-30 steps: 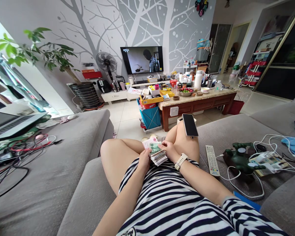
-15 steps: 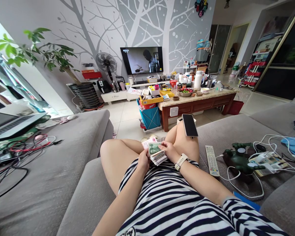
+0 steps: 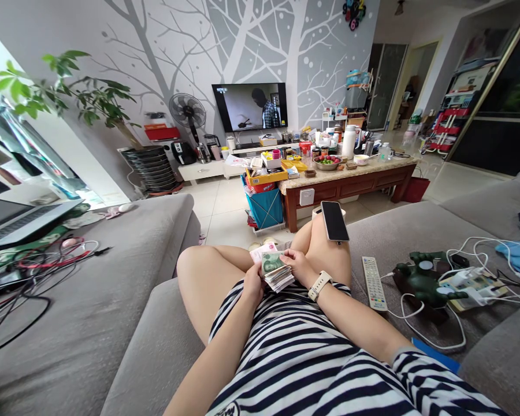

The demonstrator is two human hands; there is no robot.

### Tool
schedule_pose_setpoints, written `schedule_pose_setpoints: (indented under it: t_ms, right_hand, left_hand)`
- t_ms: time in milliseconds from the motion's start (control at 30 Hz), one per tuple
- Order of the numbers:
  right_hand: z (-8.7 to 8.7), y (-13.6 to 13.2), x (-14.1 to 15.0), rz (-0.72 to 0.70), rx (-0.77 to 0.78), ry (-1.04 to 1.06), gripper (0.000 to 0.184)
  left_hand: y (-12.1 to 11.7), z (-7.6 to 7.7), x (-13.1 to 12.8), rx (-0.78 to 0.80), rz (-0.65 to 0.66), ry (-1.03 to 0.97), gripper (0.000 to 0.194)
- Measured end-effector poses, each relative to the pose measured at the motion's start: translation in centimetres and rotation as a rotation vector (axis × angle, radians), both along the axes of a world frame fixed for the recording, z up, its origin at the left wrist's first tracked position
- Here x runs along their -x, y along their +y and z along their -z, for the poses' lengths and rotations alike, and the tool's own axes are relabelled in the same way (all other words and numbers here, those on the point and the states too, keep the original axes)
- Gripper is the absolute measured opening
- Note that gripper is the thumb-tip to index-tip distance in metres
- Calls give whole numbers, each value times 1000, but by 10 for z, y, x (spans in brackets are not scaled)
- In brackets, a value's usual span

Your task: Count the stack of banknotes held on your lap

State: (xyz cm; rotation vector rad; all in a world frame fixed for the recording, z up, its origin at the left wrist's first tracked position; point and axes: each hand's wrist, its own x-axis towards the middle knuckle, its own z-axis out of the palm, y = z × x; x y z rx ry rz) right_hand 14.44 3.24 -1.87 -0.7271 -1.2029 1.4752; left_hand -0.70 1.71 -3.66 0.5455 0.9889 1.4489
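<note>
I sit cross-legged on a grey sofa (image 3: 112,300) in a striped top. Both hands are in my lap around a thick stack of banknotes (image 3: 276,271). My left hand (image 3: 252,284) grips the stack from the left side. My right hand (image 3: 300,266), with a white watch on the wrist, pinches the top green note at its right edge. A pink note (image 3: 260,252) sticks out behind the stack. A black phone (image 3: 334,221) lies screen up on my right knee.
A white remote (image 3: 374,282), a dark green toy (image 3: 424,280) and tangled white cables (image 3: 459,277) lie on the sofa to my right. A laptop (image 3: 21,219) and wires sit to my left. Ahead stand a cluttered wooden coffee table (image 3: 346,179), a blue cart (image 3: 265,202), a TV (image 3: 251,106) and a fan (image 3: 188,111).
The top green note has lifted slightly under my right fingers. Hands, phone and everything else stay where they were.
</note>
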Motion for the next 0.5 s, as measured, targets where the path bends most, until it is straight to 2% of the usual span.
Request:
schedule_pose_setpoints:
  t_ms: [500]
  right_hand:
    - [1,0,0,-14,22,4,30]
  left_hand:
    - [2,3,1,2,-15,-10,20]
